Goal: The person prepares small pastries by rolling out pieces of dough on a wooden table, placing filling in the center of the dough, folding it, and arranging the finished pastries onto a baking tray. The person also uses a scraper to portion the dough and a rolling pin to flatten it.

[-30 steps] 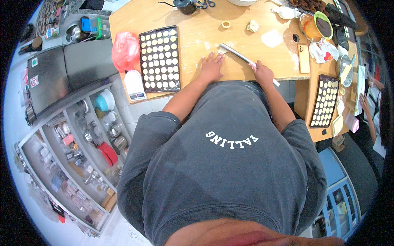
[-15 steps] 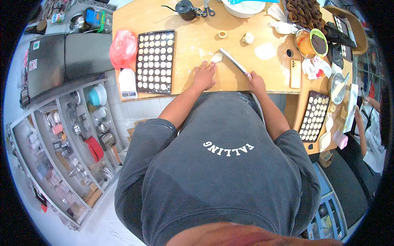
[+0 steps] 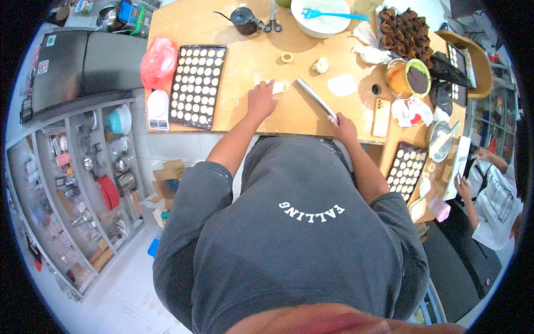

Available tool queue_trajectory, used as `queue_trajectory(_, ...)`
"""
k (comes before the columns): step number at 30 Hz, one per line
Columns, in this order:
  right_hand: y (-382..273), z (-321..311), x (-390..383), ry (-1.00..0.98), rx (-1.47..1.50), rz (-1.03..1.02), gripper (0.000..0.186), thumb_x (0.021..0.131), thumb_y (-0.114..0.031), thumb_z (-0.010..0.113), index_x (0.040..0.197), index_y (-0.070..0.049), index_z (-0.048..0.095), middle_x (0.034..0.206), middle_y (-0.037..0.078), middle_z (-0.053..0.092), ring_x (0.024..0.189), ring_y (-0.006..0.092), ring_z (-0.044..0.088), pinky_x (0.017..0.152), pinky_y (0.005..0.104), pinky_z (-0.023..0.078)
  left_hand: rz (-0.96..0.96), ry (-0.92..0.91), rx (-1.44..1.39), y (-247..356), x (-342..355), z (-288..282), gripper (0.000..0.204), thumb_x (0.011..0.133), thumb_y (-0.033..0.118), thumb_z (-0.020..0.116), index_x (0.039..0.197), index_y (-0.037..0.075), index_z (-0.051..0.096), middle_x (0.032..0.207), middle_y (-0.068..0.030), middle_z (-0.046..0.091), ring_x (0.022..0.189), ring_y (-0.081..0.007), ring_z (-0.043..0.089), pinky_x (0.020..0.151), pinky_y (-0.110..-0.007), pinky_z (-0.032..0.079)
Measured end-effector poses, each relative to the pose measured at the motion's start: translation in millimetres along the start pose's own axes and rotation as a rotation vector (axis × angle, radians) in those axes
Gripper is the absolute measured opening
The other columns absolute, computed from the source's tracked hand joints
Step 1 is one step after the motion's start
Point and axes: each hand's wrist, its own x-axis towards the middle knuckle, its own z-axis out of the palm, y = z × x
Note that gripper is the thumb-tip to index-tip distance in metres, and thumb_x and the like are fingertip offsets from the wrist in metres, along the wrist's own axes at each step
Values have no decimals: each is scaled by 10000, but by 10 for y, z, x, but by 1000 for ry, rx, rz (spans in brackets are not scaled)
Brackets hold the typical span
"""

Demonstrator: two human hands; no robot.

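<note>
My left hand [image 3: 261, 98] rests on the wooden table [image 3: 245, 55], its fingers on a small piece of pale dough [image 3: 277, 87]. My right hand [image 3: 344, 127] grips the near end of a long metal rolling pin [image 3: 315, 98], which lies slanting across the table toward the dough. A flat round of dough [image 3: 341, 85] and a small dough lump [image 3: 320, 65] lie just beyond the pin. Left of my left hand sits a black tray [image 3: 196, 79] filled with several small pale rounds.
A white bowl with a blue spatula [image 3: 323, 16], a black kettle [image 3: 243, 19] and scissors [image 3: 272, 16] stand at the table's far side. A phone [image 3: 381, 117], a second filled tray [image 3: 406, 169], a scale [image 3: 157, 107] and a red bag [image 3: 158, 62] are near. Another person [image 3: 489, 189] sits at right.
The view has shifted so the table sits lower and larger. My left hand stays by the dough piece; my right hand keeps hold of the pin's near end.
</note>
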Motion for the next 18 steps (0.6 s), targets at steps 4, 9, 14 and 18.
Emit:
queue_trajectory(4,-41,-54,103,33,-107,-83,327,961,-360,681,1183,-127,623,1067,192,690,998,391,674,837,514,549,-304,98,-82,117,26,240,595,887,324,761,1411,126,560,1281,-113,578,1212,-295,579,945,-502,512)
queue_trajectory(9,-84,-219,165,19,-425,-258,311,936,-221,685,1226,-147,598,1125,132,630,1067,362,633,855,513,548,-365,213,-139,149,-1,427,637,843,335,794,1416,163,573,1339,-112,563,1270,-311,539,980,-523,479)
queue_trajectory(14,-286,-388,252,113,-430,-296,430,898,-306,723,1272,-135,596,1151,151,595,1091,362,593,857,525,514,-425,253,-119,163,-365,523,668,838,351,789,1436,173,552,1468,-133,506,1392,-324,440,1007,-615,410)
queue_trajectory(18,-596,-324,547,237,-330,-456,587,859,-411,757,1326,-100,585,1159,177,578,1090,384,561,848,527,486,-545,162,-164,229,-761,590,713,852,368,782,1483,171,513,1612,-144,384,1482,-348,344,1087,-626,328)
